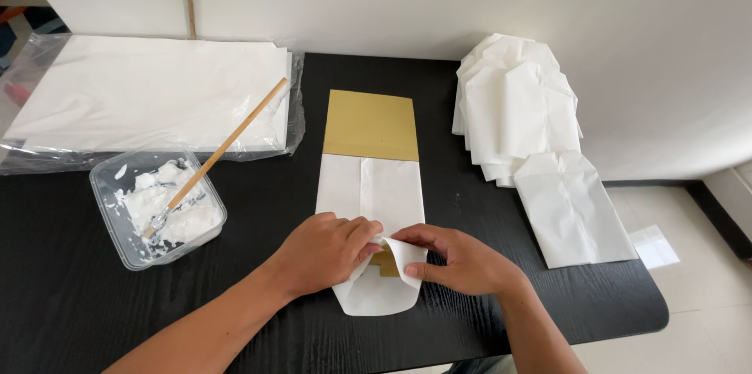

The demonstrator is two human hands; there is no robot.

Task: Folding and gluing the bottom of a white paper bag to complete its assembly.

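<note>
A white paper sheet (368, 194) is wrapped round a flat gold-brown card (370, 125) in the middle of the black table (78, 303). The card sticks out at the far end. At the near end both hands fold the paper's bottom flaps. My left hand (325, 252) presses the left flap down with its fingers. My right hand (462, 260) pinches the right flap's corner and lifts it inward. A small patch of gold card shows between the flaps.
A clear plastic tub of white paste (157, 209) with a wooden-handled brush (227, 143) stands at the left. Behind it lies a stack of white sheets in clear plastic (149, 92). Several finished white paper bags (525, 115) are piled at the right, one (572, 209) overhanging the table's edge.
</note>
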